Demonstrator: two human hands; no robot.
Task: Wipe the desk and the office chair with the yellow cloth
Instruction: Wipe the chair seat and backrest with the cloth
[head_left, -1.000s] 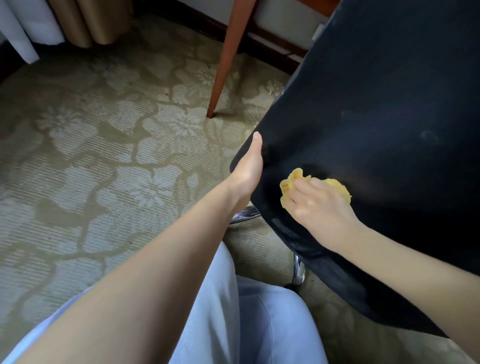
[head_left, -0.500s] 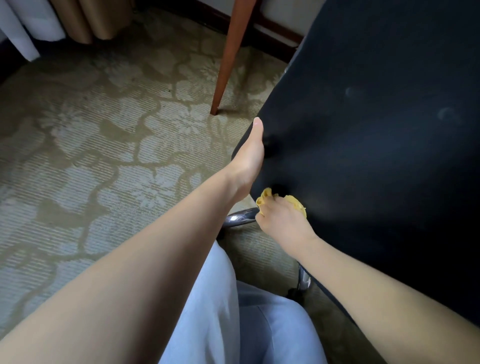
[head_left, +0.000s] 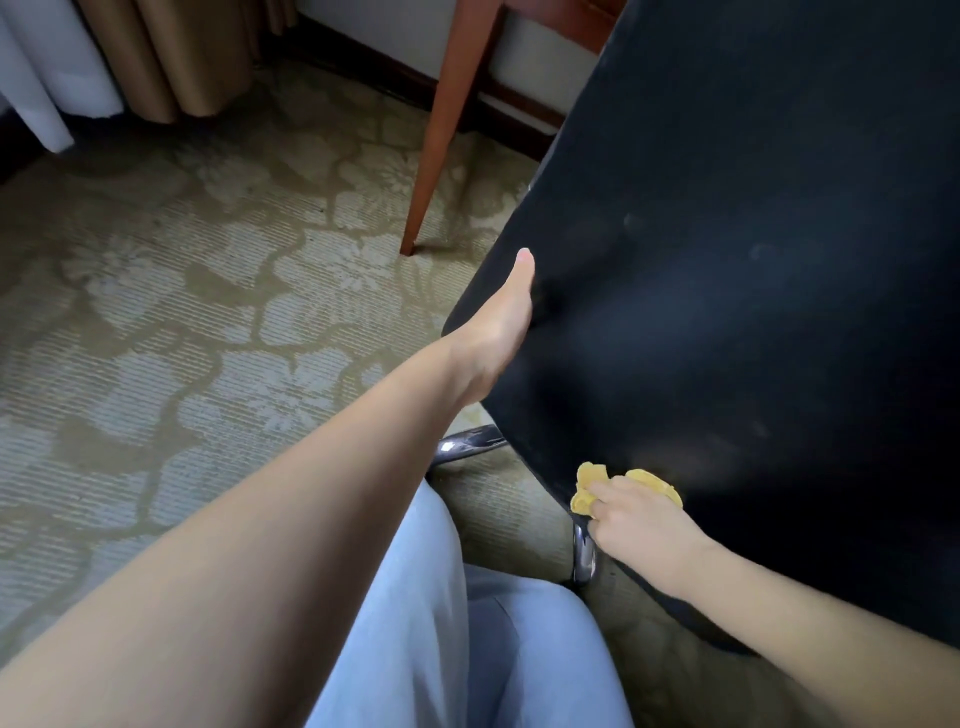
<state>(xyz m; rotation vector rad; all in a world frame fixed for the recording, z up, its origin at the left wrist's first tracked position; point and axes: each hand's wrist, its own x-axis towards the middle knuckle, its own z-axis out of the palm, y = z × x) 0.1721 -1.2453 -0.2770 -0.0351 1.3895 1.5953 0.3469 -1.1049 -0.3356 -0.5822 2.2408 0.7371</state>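
Patterned carpet (head_left: 156, 338) lies behind the black office chair (head_left: 753, 312). Your left hand (head_left: 498, 332) grips its near edge, fingers hidden; your right hand (head_left: 639, 519), fingers curled, presses the bunched yellow cloth (head_left: 584, 499) against its lower corner.

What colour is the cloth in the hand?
Yellow: the crumpled yellow cloth shows best in the head view.

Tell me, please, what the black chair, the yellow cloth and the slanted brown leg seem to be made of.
Black chair: likely matte upholstery fabric; no shine, faint dusty marks. Yellow cloth: soft textile, crumpled into folds. Brown leg: probably varnished wood; smooth reddish surface with a slight sheen.
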